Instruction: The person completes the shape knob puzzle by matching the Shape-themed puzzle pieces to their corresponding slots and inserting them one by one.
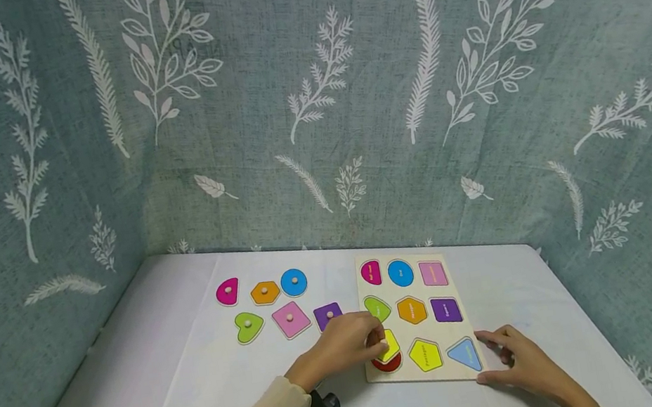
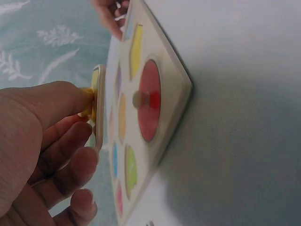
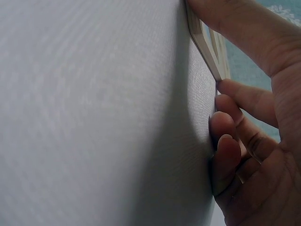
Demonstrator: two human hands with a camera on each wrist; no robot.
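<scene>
My left hand (image 1: 351, 342) pinches a yellow puzzle piece (image 1: 390, 345) by its knob between thumb and finger. The piece hangs above the wooden puzzle board (image 1: 414, 380), partly over a seated red round piece (image 2: 149, 101) with a knob. Beside it on the board lies a yellow pentagon slot (image 1: 425, 355). A light blue triangle slot (image 1: 464, 355) fills the near right corner. At that corner my right hand (image 1: 520, 361) touches the board's edge with thumb and index finger; its other fingers are loosely bent, as the right wrist view shows.
Left of the board lie a pink half-round piece (image 1: 228, 292), an orange hexagon (image 1: 265, 293), a blue circle (image 1: 294, 282), a green heart (image 1: 249, 327), a pink piece (image 1: 291, 320) and a purple square (image 1: 327, 316). A patterned curtain (image 1: 258, 100) stands behind the white table (image 1: 203, 401).
</scene>
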